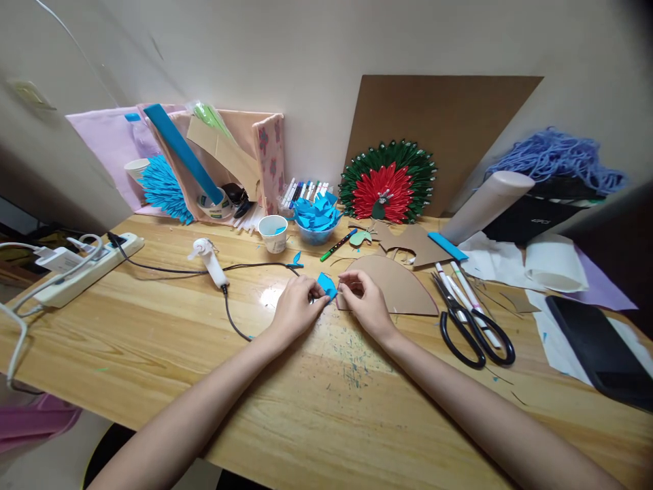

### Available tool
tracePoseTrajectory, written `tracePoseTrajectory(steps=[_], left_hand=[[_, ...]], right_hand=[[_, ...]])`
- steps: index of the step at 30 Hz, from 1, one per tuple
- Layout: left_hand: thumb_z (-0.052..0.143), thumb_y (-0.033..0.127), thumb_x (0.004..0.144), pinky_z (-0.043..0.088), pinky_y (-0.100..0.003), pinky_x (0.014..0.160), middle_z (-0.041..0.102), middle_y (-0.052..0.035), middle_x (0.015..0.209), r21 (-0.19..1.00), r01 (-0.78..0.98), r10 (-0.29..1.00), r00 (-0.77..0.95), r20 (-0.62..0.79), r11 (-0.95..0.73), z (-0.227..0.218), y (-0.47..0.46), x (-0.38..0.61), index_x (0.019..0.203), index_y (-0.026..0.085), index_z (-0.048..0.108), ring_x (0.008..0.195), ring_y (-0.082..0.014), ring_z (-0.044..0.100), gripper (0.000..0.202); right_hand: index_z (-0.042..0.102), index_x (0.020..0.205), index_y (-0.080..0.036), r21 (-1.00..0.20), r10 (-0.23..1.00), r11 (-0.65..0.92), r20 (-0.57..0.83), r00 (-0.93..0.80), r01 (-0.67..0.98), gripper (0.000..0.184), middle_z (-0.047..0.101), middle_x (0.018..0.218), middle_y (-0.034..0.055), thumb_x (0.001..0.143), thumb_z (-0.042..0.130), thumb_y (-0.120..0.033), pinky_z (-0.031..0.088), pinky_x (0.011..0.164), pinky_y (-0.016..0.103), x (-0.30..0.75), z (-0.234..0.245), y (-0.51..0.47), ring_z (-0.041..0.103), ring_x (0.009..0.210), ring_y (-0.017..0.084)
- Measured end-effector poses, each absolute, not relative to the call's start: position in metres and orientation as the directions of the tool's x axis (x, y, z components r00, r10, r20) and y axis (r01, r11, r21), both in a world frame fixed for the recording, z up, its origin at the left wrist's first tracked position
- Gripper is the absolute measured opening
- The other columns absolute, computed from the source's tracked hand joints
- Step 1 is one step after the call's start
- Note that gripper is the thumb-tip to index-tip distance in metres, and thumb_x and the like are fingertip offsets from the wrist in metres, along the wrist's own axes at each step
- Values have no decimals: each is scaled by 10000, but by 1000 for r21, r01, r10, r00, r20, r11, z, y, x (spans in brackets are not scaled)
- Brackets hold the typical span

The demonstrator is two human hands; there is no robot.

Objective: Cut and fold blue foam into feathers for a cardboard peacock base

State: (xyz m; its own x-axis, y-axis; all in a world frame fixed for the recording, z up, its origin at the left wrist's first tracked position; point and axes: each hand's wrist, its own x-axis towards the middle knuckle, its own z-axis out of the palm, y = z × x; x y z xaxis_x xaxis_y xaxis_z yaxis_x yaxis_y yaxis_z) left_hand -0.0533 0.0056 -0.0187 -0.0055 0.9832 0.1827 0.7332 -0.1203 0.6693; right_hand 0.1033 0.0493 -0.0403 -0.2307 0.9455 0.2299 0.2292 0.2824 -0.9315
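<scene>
The left hand [296,304] has its grip pinching the blue piece [327,287] between thumb and fingers, just above the tabletop [286,422]. The right hand [368,301] faces it, fingers bent and thumb drawn near them, just beside the blue piece; the tips are too small in view to make out whether that grip pinches anything or touches the blue piece.

Right of the right grip, and partly behind that hand, lies the card [403,286], cut with a rounded edge. Farther right of it are the black-handled scissors [456,307], the white pens [472,299] and, well apart, the phone [592,347].

Beyond the two grips stands the bowl [317,235], heaped with blue cuttings [316,212], with the paper cup [273,239] to its left and the marker [334,248] lying to its right. The red and green fan [383,197] stands farther back, in front of the board [443,112]. A blue scrap [296,261] lies just beyond the left grip, near the black cord [258,265].

Left of the left grip sits the white glue gun [211,265], its nozzle end raised. Farther left is the power strip [84,280]. Nearer the person than the right grip, dark specks [354,367] dot the tabletop.
</scene>
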Motion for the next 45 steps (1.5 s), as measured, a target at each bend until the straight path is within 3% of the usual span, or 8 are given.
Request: tracePoseTrajectory(steps=[3, 7, 17, 27, 35, 39, 45], left_hand=[[587, 295, 769, 418, -266, 642, 633, -29, 736, 814, 574, 993, -7, 118, -93, -19, 5, -58, 723, 162, 596, 705, -155, 558, 141], [586, 306, 765, 455, -252, 647, 655, -53, 772, 938, 346, 999, 43, 19, -33, -20, 3, -63, 801, 129, 616, 694, -147, 595, 183], [544, 269, 789, 447, -241, 619, 681, -61, 754, 902, 421, 991, 120, 54, -100, -16, 0, -68, 779, 129, 671, 677, -152, 598, 190], [570, 341, 788, 503, -281, 715, 710, -80, 794, 986, 160, 982, 168, -82, 55, -17, 3, -68, 801, 121, 702, 730, -179, 655, 257], [632, 375, 723, 498, -250, 645, 697, -48, 716, 990, 71, 982, 141, -127, 118, -20, 7, -71, 726, 131, 695, 650, -152, 635, 253], [625, 334, 720, 490, -243, 612, 687, -51, 688, 989, 114, 992, 72, -106, 97, -17, 4, -68, 722, 117, 685, 613, -145, 622, 225], [609, 285, 741, 473, -222, 601, 708, -48, 739, 954, 296, 999, -23, 48, -39, -9, -2, -63, 786, 125, 709, 649, -141, 617, 194]], right_hand=[[611, 955, -187, -929, 918, 306, 231, -322, 207, 182, 649, 891, 57, 817, 553, -290, 518, 660, 298, 103, -37, 46, 625, 739, 163], [649, 967, -199, -893, 847, 407, 289, -446, 192, 192, 655, 919, 53, 808, 596, -293, 511, 726, 298, 103, -31, 42, 627, 821, 169], [656, 836, -201, -848, 816, 478, 333, -473, 227, 98, 647, 802, 40, 814, 589, -270, 487, 667, 295, 104, -32, 39, 608, 739, 166], [653, 817, -227, -757, 771, 591, 427, -473, 279, 73, 660, 774, 26, 805, 582, -214, 499, 683, 313, 104, -26, 35, 615, 732, 172], [675, 848, -239, -725, 738, 634, 462, -493, 270, 127, 701, 811, 36, 784, 579, -187, 510, 717, 346, 105, -27, 34, 634, 760, 184], [674, 826, -222, -771, 776, 578, 419, -471, 267, 83, 696, 793, 43, 784, 603, -234, 524, 686, 330, 105, -27, 33, 643, 739, 183], [640, 819, -178, -944, 871, 295, 201, -449, 149, 147, 684, 761, 33, 782, 617, -318, 550, 614, 273, 105, -31, 37, 666, 662, 157]])
